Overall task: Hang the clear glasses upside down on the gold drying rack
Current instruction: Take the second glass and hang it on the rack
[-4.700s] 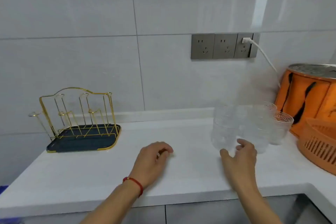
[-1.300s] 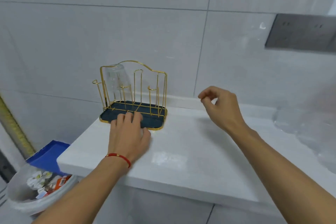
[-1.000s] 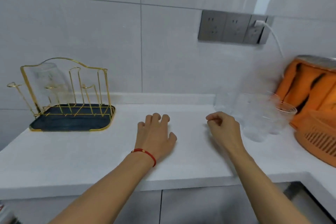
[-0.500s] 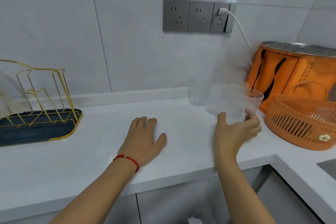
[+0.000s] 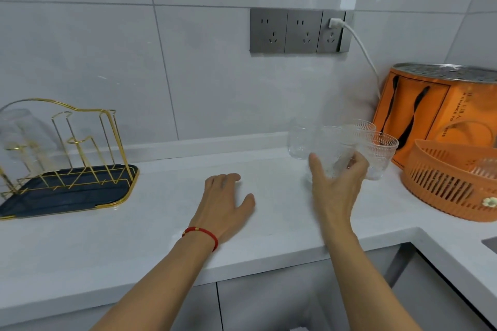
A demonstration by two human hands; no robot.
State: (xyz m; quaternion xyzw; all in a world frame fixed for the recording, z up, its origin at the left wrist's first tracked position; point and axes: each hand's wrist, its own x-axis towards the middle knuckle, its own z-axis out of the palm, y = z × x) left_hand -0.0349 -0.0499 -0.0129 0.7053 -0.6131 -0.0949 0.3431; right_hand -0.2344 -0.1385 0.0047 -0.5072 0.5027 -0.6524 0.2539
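Note:
The gold drying rack (image 5: 88, 142) stands on its dark tray at the left of the white counter. One clear glass (image 5: 20, 129) hangs upside down on its leftmost pegs. A group of clear glasses (image 5: 379, 150) stands at the right, near the wall. My right hand (image 5: 336, 183) is wrapped around one textured clear glass (image 5: 333, 158) of that group, held slightly tilted just above the counter. My left hand (image 5: 226, 201) lies flat on the counter in the middle, fingers spread, holding nothing.
An orange slotted basket (image 5: 451, 191) sits at the right edge, with an orange bag (image 5: 430, 113) under a metal lid behind it. A white cable (image 5: 363, 54) runs from the wall sockets (image 5: 295, 31) down behind the bag. The counter's front edge (image 5: 242, 266) is close.
My right hand has lifted and tilted the glass it closed on half a second ago, drawing it slightly left. The view swung back left, bringing more of the rack in. My left hand stayed flat.

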